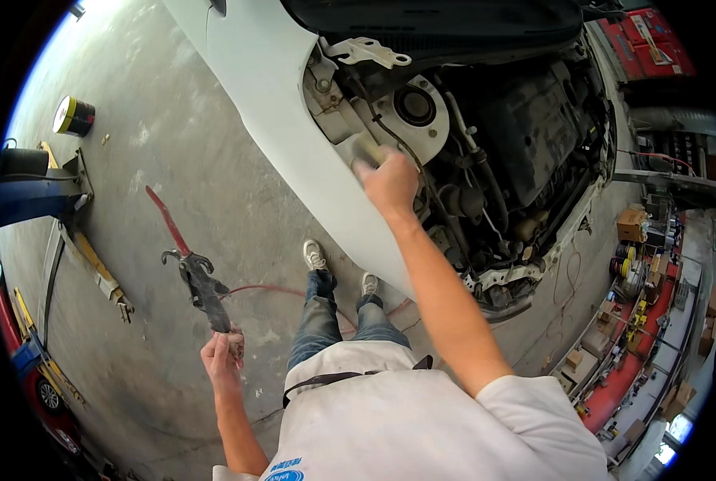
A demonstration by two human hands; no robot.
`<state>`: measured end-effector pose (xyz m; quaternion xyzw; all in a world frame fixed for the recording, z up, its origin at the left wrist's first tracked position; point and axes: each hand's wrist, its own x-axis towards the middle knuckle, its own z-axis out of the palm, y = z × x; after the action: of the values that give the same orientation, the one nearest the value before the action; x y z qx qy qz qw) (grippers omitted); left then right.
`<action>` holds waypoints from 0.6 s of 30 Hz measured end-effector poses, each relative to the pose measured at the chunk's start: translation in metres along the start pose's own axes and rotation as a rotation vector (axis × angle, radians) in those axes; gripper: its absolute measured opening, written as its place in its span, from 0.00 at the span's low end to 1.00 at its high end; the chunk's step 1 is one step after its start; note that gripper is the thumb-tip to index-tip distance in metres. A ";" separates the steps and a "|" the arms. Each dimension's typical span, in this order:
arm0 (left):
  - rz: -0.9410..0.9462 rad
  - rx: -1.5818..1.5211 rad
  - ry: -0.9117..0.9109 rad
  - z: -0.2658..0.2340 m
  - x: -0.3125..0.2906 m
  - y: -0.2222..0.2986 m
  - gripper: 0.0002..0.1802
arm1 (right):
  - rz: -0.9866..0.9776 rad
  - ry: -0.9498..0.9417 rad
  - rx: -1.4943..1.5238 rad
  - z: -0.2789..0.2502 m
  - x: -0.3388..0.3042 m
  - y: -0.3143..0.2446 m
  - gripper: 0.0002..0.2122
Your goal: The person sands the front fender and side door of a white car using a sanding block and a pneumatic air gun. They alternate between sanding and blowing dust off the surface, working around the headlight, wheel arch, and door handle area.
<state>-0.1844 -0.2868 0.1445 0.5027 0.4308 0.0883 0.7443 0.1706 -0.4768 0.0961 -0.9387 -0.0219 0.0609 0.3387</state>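
Observation:
My left hand [223,353] is closed round the lower end of a dark gun-like tool [201,289], probably an air gun. It has hooked metal parts and a long red nozzle pointing up and away over the floor. A red hose [274,289] trails from near it toward my feet. My right hand [394,183] reaches over the inner edge of the white fender [294,144] into the engine bay. Its fingers are closed round a small yellowish-grey thing [367,149], too smeared by motion to name. Close by is the round strut mount [415,106] in its pale tower.
The hood's dark underside [438,20] shows over the engine cover [526,132]. A black bucket [74,116] stands on the concrete at far left, near a blue lift post [37,196] with yellow arms. At right, a red-topped bench [630,353] carries boxes and tools.

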 end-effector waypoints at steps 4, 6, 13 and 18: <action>-0.012 -0.010 0.000 -0.005 0.002 -0.006 0.20 | -0.064 0.125 0.129 -0.022 0.013 0.003 0.18; 0.004 -0.008 -0.009 -0.002 0.002 0.000 0.20 | -0.158 0.013 -0.026 -0.028 0.026 -0.014 0.18; 0.048 0.031 -0.024 -0.014 0.002 -0.007 0.21 | -0.625 -0.305 -0.557 -0.031 0.086 -0.035 0.14; 0.036 -0.031 -0.010 -0.029 -0.006 -0.015 0.21 | -0.455 -0.131 -0.415 -0.058 0.064 -0.030 0.08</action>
<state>-0.2145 -0.2780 0.1319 0.4990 0.4165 0.1060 0.7525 0.2413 -0.4855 0.1531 -0.9529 -0.2649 0.0384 0.1429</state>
